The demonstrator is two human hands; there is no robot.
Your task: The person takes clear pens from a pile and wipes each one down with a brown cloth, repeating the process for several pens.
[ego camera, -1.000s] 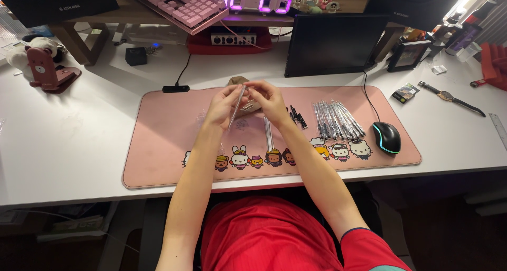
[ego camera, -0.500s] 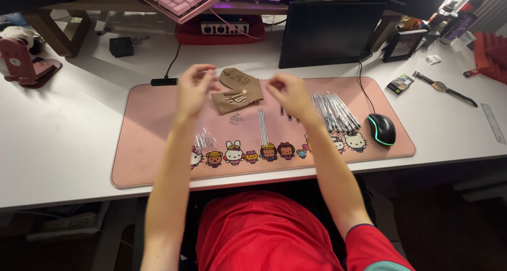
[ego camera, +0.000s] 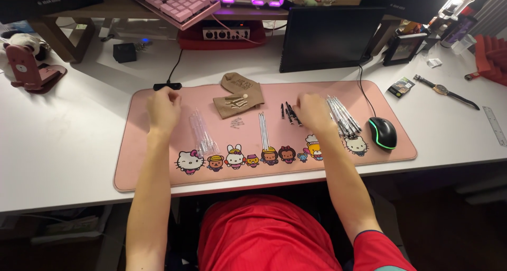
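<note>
Both hands rest knuckles-up on the pink desk mat [ego camera: 158,170]. Left hand [ego camera: 162,110], loosely curled and holding nothing visible, sits near the mat's back left corner, just beside clear pen barrels [ego camera: 202,134]. Right hand [ego camera: 313,111] lies between small black pen parts [ego camera: 290,114] and assembled pens [ego camera: 343,115]; its grip cannot be told. Bare mat lies between the hands, below a tan pouch [ego camera: 238,94] near the back edge.
</note>
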